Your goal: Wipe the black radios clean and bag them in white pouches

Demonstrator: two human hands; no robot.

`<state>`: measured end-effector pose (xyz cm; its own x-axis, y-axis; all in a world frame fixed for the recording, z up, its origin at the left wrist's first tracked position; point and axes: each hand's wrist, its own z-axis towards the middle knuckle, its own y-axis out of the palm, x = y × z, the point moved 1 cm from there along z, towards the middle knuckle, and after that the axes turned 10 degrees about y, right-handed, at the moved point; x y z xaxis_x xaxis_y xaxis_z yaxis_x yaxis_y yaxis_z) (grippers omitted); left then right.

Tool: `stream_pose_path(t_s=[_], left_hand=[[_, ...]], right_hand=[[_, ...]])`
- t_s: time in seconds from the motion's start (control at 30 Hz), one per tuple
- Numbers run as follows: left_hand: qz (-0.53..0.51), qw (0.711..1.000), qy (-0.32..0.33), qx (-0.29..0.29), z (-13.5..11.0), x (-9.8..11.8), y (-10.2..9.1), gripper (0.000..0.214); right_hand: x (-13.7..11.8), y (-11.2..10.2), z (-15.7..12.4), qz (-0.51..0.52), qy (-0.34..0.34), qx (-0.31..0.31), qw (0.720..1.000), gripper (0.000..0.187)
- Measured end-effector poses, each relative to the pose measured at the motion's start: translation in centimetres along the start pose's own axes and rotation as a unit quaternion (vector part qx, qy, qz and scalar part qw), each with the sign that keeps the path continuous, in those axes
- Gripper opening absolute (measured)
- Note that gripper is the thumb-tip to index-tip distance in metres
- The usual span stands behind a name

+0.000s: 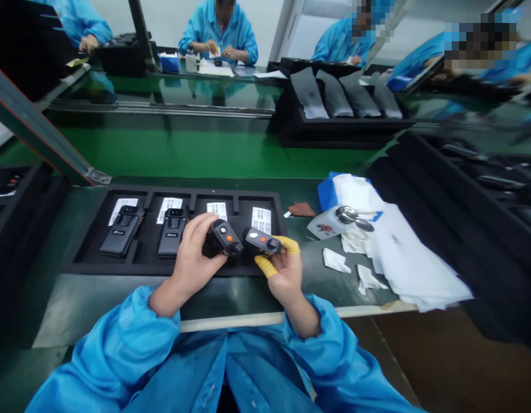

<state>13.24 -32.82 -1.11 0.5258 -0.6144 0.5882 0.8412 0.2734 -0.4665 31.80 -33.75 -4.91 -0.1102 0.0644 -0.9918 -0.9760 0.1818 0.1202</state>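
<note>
My left hand [195, 258] is wrapped round a black handheld device [226, 237], whose end with an orange button faces up. In my right hand [287, 269], with yellow covers on thumb and finger, is a second such device [262, 241], its orange button also showing. The two are side by side, close together, above the right part of a black foam tray [171, 268]. Two more devices lie in the tray's left compartments, one at the far left [121, 232] and one [172, 232] beside my left hand. White printed labels [261, 220] sit at the back of the compartments.
Right of the tray are a bottle [330, 222] with a metal top, a blue box [328, 192] of white wipes, crumpled tissues [336, 261] and white sheets [420, 269]. Black foam trays [463, 229] stack at far right. Across the green conveyor [183, 143], several people in blue work.
</note>
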Motion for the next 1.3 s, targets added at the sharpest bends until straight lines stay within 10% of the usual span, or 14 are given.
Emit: stream_pose_path(t_s=[0.2, 0.3, 0.5, 0.9, 1.17, 1.3], left_hand=[[-0.324, 0.894, -0.308, 0.032, 0.4, -0.3, -0.2, 0.056], [-0.427, 0.824, -0.366, 0.062, 0.9, -0.6, -0.4, 0.042], [-0.541, 0.754, -0.373, -0.013, 1.9, 0.6, -1.1, 0.057], [-0.473, 0.824, -0.302, -0.082, 0.5, -0.3, 0.4, 0.125], [-0.463, 0.829, -0.307, -0.066, 0.4, -0.4, 0.6, 0.118], [-0.468, 0.81, -0.353, -0.027, 1.7, -0.5, 0.0, 0.082]], right_hand=[[-1.8, -0.1, 0.5, 0.094, 0.21, -0.083, 0.97, 0.042], [-2.6, 0.1, 0.7, 0.13, 0.328, -0.121, 0.928, 0.04], [-2.9, 0.4, 1.0, 0.127, 0.352, -0.098, 0.922, 0.046], [-2.4, 0.2, 1.2, 0.076, 0.322, -0.131, 0.935, 0.053], [-1.9, -0.1, 1.3, 0.014, 0.275, -0.142, 0.951, 0.052], [-2.1, -0.6, 3.9, -0.024, 0.184, -0.098, 0.978, 0.051]])
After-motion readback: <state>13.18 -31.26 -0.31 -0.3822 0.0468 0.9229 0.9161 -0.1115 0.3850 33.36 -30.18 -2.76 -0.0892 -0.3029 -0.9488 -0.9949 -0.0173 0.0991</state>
